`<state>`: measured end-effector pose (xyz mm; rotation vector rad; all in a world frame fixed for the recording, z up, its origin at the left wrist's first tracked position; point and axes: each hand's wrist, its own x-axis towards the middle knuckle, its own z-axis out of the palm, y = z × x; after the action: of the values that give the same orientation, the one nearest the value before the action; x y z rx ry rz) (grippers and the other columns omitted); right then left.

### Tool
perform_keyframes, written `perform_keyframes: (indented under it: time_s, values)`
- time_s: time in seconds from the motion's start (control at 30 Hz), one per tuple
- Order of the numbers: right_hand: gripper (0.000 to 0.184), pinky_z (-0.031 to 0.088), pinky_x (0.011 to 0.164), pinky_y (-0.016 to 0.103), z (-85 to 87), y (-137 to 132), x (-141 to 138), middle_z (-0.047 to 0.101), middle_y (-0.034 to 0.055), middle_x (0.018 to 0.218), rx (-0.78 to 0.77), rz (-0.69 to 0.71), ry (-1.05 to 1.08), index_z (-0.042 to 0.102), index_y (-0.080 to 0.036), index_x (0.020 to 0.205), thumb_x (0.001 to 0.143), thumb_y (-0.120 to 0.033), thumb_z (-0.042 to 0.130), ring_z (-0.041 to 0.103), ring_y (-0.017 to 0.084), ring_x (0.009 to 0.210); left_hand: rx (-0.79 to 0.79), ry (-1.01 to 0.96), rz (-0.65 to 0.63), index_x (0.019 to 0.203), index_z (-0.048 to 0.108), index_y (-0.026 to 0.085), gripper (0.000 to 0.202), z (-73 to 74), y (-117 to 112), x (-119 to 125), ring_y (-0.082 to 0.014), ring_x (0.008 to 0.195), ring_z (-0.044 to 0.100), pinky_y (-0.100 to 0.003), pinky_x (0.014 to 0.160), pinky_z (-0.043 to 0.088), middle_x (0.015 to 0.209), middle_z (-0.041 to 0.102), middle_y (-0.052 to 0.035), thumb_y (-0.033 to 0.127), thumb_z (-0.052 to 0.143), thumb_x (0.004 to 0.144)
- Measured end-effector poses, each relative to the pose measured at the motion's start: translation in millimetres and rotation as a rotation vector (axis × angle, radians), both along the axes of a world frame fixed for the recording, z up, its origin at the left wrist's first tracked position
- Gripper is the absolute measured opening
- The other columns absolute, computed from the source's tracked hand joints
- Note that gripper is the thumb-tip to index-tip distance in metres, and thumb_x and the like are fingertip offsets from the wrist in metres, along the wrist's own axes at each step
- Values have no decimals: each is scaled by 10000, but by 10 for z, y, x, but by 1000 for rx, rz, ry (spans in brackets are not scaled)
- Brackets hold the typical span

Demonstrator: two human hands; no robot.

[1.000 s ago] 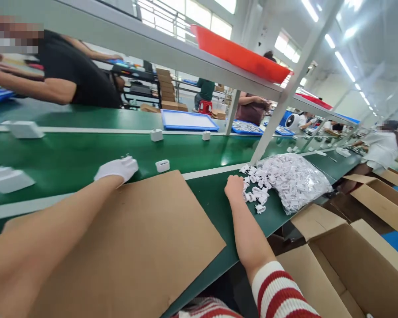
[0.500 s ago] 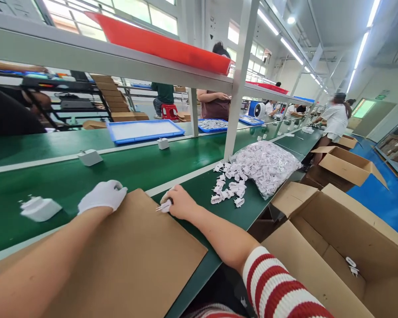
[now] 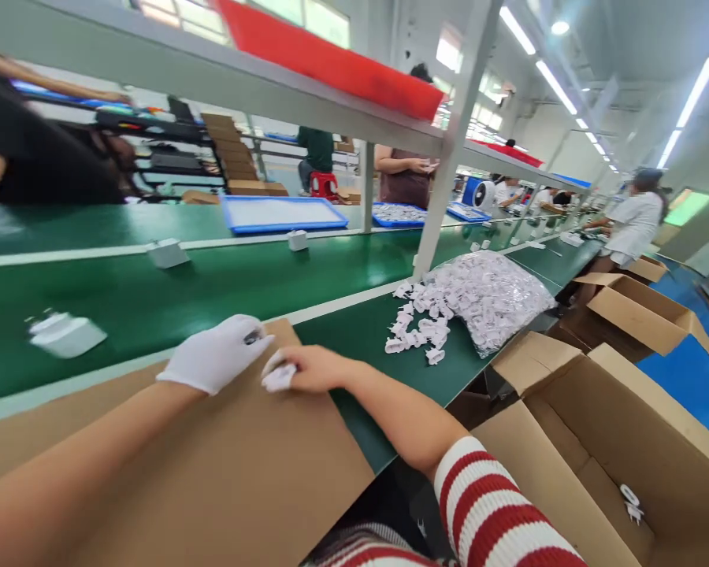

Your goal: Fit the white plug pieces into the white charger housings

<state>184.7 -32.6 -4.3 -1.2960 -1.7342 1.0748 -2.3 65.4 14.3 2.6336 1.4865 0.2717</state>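
Observation:
My left hand [image 3: 216, 360], in a white glove, rests curled on the far edge of a brown cardboard sheet [image 3: 224, 472]; a small dark bit shows at its fingertips, too small to name. My bare right hand [image 3: 307, 368] sits just beside it, fingers pinched on a small white plastic plug part [image 3: 277, 377]. To the right, loose white plug parts [image 3: 417, 331] spill from a clear plastic bag [image 3: 484, 295] on the green table.
White charger bodies [image 3: 64, 335] [image 3: 166, 253] [image 3: 298, 240] ride the green conveyor belt [image 3: 213, 276]. Open cardboard boxes [image 3: 596, 449] stand at the right, below the table's edge. Blue trays [image 3: 280, 214] lie beyond the belt, and a red tray [image 3: 331, 63] on the shelf overhead. Other people work across the belt and farther down the line.
My right hand has left the pile of white parts and come left with one part, up to my gloved left hand. My left hand has shifted slightly right on the cardboard.

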Motion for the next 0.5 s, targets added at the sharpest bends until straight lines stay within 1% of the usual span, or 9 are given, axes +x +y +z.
perform_keyframes:
  time_s: [0.07, 0.1, 0.13, 0.2, 0.23, 0.3, 0.4, 0.47, 0.5]
  values:
    - [125, 540, 870, 270, -13, 33, 48, 769, -23, 831, -88, -84, 188, 753, -205, 795, 740, -145, 847, 706, 167, 847, -57, -21, -39, 992, 716, 234, 300, -135, -155, -46, -263, 960, 712, -323, 799, 503, 1104, 754, -78, 455, 513, 988]
    - [114, 541, 898, 284, -17, 54, 70, 779, -12, 843, -125, -162, 287, 763, -202, 807, 739, -180, 853, 710, 169, 865, -90, -55, -20, 1048, 733, 245, 278, -198, -217, -59, -272, 980, 723, -335, 833, 522, 1125, 763, -73, 426, 538, 969]
    - [140, 541, 902, 287, -19, 77, 90, 789, -1, 855, -170, -225, 370, 775, -198, 822, 722, -213, 872, 712, 168, 871, -85, -122, 0, 1165, 738, 260, 310, -255, -263, -69, -278, 1038, 731, -342, 881, 540, 1226, 758, -70, 384, 563, 941]
    - [241, 542, 850, 273, -19, 122, 118, 801, 14, 873, -263, -315, 507, 790, -193, 864, 677, -281, 914, 705, 155, 843, -74, -247, 35, 1340, 705, 266, 475, -342, -313, -85, -281, 1140, 727, -344, 976, 557, 1368, 725, -75, 332, 606, 881]
    - [291, 541, 813, 263, -17, 136, 125, 800, 18, 868, -309, -340, 558, 790, -192, 875, 649, -307, 935, 702, 149, 823, -89, -296, 47, 1384, 690, 263, 527, -372, -326, -95, -277, 1167, 725, -341, 1012, 556, 1395, 719, -76, 324, 613, 866]
    - [363, 542, 761, 253, -14, 138, 122, 792, 19, 847, -368, -366, 624, 782, -189, 876, 606, -351, 963, 700, 141, 789, -168, -356, 50, 1399, 692, 266, 540, -401, -358, -112, -263, 1165, 731, -332, 1050, 549, 1364, 747, -60, 339, 606, 871]
    - [420, 567, 760, 269, -23, 97, 76, 791, 26, 859, -350, -380, 628, 775, -188, 879, 585, -412, 974, 710, 148, 788, -279, -416, -19, 1441, 680, 303, 560, -386, -445, -124, -245, 1094, 750, -321, 1029, 551, 1293, 790, -20, 391, 594, 894]
    - [445, 587, 792, 295, -36, 70, 22, 805, 41, 905, -259, -408, 575, 778, -189, 901, 588, -445, 966, 722, 164, 818, -307, -459, -39, 1437, 690, 306, 568, -358, -508, -123, -243, 1032, 755, -322, 987, 560, 1250, 804, -16, 442, 606, 892]
    - [449, 598, 821, 312, -42, 60, -9, 812, 47, 932, -191, -430, 536, 778, -192, 911, 596, -456, 959, 732, 178, 846, -314, -477, -27, 1411, 710, 299, 560, -343, -531, -120, -245, 1002, 754, -325, 965, 563, 1222, 810, -18, 468, 615, 886]
